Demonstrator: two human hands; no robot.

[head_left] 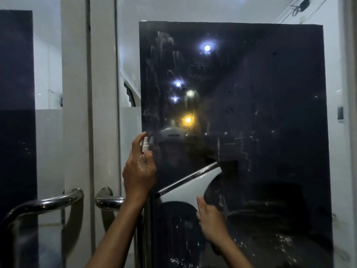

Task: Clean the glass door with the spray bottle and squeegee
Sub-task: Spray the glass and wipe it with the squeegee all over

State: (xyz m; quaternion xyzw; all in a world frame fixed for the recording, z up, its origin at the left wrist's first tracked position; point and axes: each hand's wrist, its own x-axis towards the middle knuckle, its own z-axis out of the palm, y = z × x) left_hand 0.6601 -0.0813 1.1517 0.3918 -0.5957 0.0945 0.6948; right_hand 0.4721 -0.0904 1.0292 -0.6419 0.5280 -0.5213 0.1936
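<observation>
Gripping the spray bottle (145,149) at centre-left, the left hand (139,171) aims it at the glass door (251,113), while the right hand (209,219) clasps the squeegee (193,185), lower centre, blade tilted against the streaks.

two curved chrome door handles (48,203) low left, white pillar (75,93) behind
</observation>
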